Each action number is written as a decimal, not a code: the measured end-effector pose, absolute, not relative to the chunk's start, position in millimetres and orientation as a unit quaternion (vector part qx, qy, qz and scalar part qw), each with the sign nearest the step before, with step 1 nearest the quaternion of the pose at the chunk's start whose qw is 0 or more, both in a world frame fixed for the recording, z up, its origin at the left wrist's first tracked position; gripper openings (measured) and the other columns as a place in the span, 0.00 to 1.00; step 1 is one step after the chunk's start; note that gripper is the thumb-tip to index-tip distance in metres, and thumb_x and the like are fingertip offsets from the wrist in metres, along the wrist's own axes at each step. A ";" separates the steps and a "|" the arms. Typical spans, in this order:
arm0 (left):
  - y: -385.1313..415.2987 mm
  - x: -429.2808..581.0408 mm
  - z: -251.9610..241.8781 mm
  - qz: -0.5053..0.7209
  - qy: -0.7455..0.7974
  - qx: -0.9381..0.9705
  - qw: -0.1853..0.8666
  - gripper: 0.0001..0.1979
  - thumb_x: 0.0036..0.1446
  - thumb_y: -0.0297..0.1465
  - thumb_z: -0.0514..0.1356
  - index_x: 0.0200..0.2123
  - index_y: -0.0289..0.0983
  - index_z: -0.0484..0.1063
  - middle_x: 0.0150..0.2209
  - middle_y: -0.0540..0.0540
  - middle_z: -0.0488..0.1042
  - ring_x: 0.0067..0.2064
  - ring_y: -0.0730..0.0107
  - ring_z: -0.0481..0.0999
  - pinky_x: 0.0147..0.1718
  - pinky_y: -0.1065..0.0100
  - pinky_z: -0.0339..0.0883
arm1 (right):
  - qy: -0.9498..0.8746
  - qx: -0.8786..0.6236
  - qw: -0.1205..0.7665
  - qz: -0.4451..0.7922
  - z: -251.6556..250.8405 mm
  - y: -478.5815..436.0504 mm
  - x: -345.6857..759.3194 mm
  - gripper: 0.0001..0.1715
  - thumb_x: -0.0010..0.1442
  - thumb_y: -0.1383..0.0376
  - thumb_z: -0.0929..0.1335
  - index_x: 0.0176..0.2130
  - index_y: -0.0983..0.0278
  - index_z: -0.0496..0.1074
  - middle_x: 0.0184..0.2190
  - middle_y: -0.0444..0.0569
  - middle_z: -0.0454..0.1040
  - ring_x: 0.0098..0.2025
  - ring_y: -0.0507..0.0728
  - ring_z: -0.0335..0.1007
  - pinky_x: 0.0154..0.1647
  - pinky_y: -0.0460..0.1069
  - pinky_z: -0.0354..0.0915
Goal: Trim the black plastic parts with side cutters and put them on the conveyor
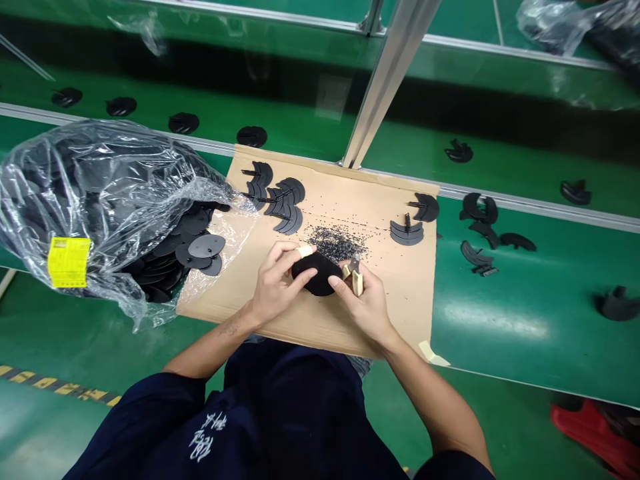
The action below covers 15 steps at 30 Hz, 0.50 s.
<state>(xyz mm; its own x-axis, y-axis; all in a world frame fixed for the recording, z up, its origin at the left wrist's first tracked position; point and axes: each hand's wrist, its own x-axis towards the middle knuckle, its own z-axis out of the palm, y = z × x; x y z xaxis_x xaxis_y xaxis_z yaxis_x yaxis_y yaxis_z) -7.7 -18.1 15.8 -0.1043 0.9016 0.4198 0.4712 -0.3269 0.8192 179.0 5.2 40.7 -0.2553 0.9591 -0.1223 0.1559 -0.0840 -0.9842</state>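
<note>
My left hand (280,280) grips a round black disc (319,273) by its left side, with the thumb lying on top of it. A pale strip of tape wraps one of its fingers. My right hand (367,300) is closed round a small hand tool (357,279) with pale yellow grips and a dark metal part; its kind is not clear. My right thumb touches the disc's right edge. Just beyond the disc, a heap of small black scraps (337,241) is scattered on the cardboard sheet (310,327).
At left, a clear plastic bag (115,180) with a yellow label spills black discs (200,250) onto the cardboard. Curved black pieces (285,207) lie at its back left, more curved pieces (407,230) at its back right. A metal post (385,87) rises behind the cardboard.
</note>
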 end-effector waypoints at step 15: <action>-19.7 -19.7 18.8 0.483 0.463 0.668 0.326 0.14 0.61 0.35 0.69 0.49 0.38 0.80 0.43 0.44 0.85 0.43 0.64 0.85 0.46 0.65 0.80 | -0.827 -0.322 0.335 0.318 46.3 18.1 196.6 0.10 0.68 0.63 0.69 0.49 0.60 0.75 0.42 0.54 0.80 0.42 0.59 0.77 0.43 0.54 0.72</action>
<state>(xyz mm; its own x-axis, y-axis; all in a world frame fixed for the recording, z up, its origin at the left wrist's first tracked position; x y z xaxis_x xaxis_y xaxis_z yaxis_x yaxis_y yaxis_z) -19.7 -19.7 18.8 0.1049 0.9334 0.3432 0.3030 -0.3587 0.8829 196.6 18.1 46.3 -0.5690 0.7445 0.3491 0.3195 0.5913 -0.7404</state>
